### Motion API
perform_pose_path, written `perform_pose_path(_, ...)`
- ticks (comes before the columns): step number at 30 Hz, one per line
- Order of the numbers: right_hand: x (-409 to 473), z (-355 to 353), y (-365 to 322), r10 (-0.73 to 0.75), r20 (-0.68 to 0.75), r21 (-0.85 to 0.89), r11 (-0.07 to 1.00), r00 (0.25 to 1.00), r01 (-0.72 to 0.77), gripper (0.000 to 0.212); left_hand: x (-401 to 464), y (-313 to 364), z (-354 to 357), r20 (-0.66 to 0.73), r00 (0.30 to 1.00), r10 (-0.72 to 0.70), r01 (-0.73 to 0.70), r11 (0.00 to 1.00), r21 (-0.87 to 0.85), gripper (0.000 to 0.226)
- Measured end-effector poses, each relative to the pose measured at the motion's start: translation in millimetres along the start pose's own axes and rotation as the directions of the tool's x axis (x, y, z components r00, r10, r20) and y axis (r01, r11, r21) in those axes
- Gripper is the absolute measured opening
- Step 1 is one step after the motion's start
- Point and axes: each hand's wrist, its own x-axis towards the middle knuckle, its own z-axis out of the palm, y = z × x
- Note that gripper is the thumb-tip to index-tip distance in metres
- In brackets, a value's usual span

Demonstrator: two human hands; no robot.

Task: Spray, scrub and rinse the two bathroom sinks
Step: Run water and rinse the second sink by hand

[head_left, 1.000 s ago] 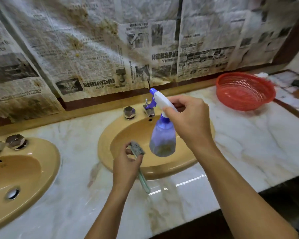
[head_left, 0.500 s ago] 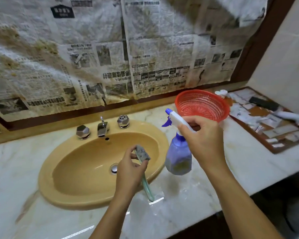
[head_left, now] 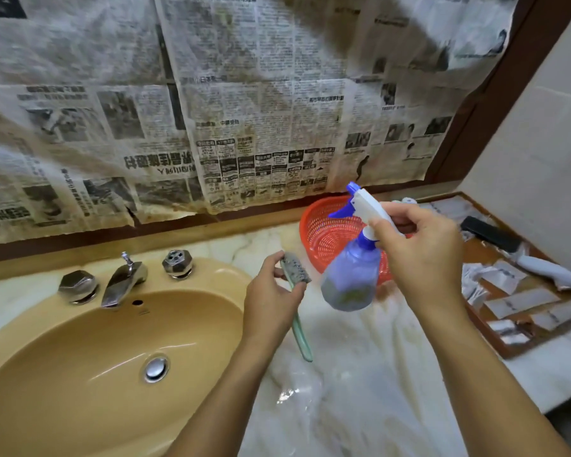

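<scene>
1. Over the last second my view swung right: the second basin slid out of frame on the left, and the sink (head_left: 89, 357) that had sat under my hands ended up lower left.
2. The spray bottle (head_left: 351, 275) travelled with it. It had hung over the bowl; at this moment it hung over the marble counter (head_left: 360, 390), tilted, just in front of the red basket (head_left: 327, 232), nozzle pointing up and left.
3. My right hand (head_left: 419, 255) had its fingers curled round the white trigger head, carrying the bottle by the neck.
4. My left hand (head_left: 271, 301) gripped the brush (head_left: 295, 291) by its pale green handle, grey bristle head up, held over the sink's right rim and clear of the bowl.
5. I judged that spraying was finishing or done here: the bottle looked headed for the counter or basket, which would leave scrubbing next. I saw no foam in the bowl, so I could not confirm it.
6. The tap (head_left: 122, 282) and its two knobs were untouched, with no water running.
7. For writing, only the stained newspaper (head_left: 244, 110) across the wall carried print: dense columns and bold headlines in East Asian characters, appearing mirrored, too blurred to read. The bottle showed no label I could make out.
8. A tray (head_left: 515, 298) of paper scraps lay on the right.
</scene>
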Motion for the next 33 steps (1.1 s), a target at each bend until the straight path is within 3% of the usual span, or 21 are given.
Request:
perform_pose_path(6,72,-3,40,0.005,-0.009,0.041,0.999,1.0,-0.005,0.016,58,38,56,-0.058,0.997,0.053,-0.05,0.997,0.053,0.054)
perform_pose_path(13,144,8,110,0.015,0.106,0.099,0.995,0.994,-0.025,0.019,127,43,133,-0.131,0.991,0.025,0.002,0.979,0.202,0.057)
perform_pose_path(21,181,29,180,0.013,0.209,0.108,0.994,0.978,-0.036,0.018,170,12,190,0.014,1.0,0.001,-0.008,0.861,0.509,0.053)
perform_pose_path(27,181,40,209,-0.006,0.245,0.11,0.994,0.969,-0.022,0.02,175,-8,210,0.049,0.999,-0.018,-0.016,0.788,0.616,0.04)
perform_pose_path(33,174,40,219,-0.026,0.246,0.17,0.985,0.969,-0.017,0.019,180,-16,215,0.057,0.995,-0.081,0.024,0.756,0.655,0.044)
